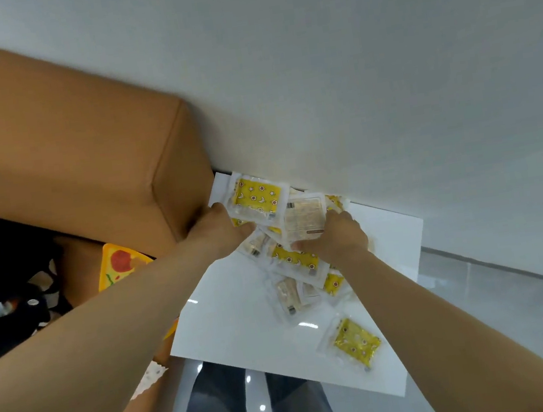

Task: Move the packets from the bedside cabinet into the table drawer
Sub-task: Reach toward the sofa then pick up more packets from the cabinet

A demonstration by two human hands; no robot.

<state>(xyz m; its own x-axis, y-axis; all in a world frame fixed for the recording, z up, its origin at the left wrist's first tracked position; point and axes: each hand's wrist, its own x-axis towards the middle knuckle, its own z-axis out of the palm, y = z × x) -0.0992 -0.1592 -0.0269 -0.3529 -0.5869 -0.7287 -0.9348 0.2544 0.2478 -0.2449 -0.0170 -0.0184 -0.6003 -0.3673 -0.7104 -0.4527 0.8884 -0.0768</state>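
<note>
Head camera looks down, close over the bedside cabinet (pixel 238 331).

- Soft, even indoor light; the wall (pixel 383 70) darkens toward the upper right.
- Small white glare streaks on the glossy bedside cabinet (pixel 236 317) top and floor (pixel 479 323).
- Wide-angle stretch swells the forearms (pixel 75 352) at the lower edges.
- Overall slightly soft; print on the packets (pixel 256 195) is unreadable.
</note>
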